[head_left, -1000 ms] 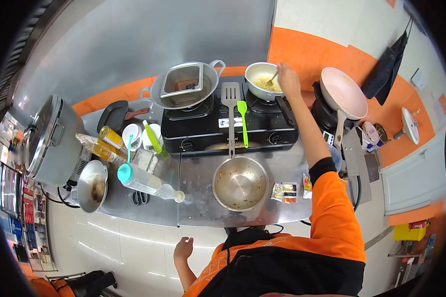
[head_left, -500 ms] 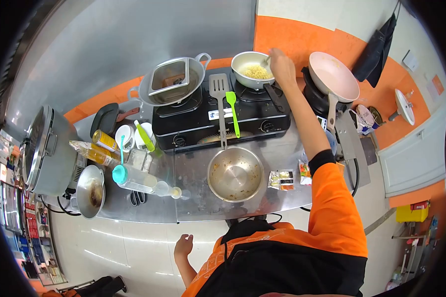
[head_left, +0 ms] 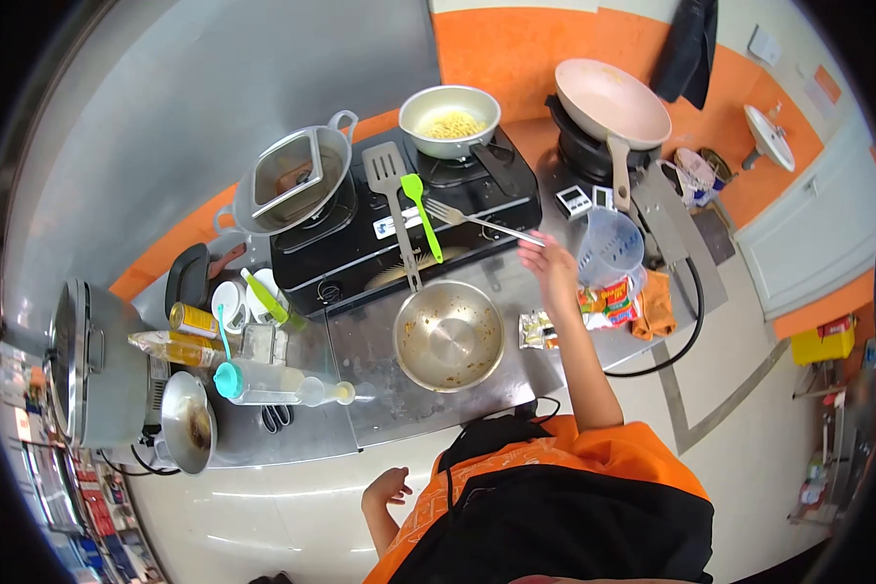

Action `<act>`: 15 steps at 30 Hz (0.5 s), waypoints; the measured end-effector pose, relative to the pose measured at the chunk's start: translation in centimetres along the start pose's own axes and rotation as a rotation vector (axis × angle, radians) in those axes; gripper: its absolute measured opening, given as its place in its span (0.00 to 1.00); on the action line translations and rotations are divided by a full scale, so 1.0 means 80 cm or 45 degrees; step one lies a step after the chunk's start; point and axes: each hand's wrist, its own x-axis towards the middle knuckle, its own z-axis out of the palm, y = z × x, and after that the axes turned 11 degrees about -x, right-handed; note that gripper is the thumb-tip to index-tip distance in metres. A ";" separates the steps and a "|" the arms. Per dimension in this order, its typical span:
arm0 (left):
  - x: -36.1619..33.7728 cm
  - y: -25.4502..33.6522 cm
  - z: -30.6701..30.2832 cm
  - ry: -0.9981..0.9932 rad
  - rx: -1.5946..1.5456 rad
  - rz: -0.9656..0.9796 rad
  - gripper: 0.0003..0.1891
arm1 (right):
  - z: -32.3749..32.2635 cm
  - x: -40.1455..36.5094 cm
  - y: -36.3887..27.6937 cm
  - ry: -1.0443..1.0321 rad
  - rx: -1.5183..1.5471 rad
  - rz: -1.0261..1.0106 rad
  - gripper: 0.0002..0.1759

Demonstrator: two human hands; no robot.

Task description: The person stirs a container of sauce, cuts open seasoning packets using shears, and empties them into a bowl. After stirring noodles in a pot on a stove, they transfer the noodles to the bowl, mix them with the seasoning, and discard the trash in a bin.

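Note:
My right hand (head_left: 552, 268) is closed on the handle end of a metal fork (head_left: 492, 227), whose tines point left over the front of the black stove (head_left: 360, 258). Behind it, a white pot (head_left: 450, 100) with noodles (head_left: 455, 125) stands on the right burner. A slotted spatula (head_left: 395, 200) and a green brush (head_left: 421, 216) lie across the stove. In front of the stove sits a steel bowl (head_left: 449, 336) with food bits stuck inside. My left hand (head_left: 389, 487) hangs below the counter edge, empty, with its fingers apart.
A large pan holding a square tin (head_left: 287, 175) is on the left burner. Bottles (head_left: 263, 383), jars and a small wok (head_left: 187, 422) stand left. On the right are a pink pan (head_left: 613, 102), timers (head_left: 573, 200), a measuring jug (head_left: 610, 249), packets (head_left: 608, 304) and an orange cloth (head_left: 655, 307).
My right hand has drawn back from the white pot toward the counter's right side, bringing the fork out over the stove front. The camera view has shifted.

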 end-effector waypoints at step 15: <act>-0.029 -0.007 -0.011 0.018 0.056 0.139 0.21 | 0.044 0.159 0.075 0.387 -0.569 -0.113 0.14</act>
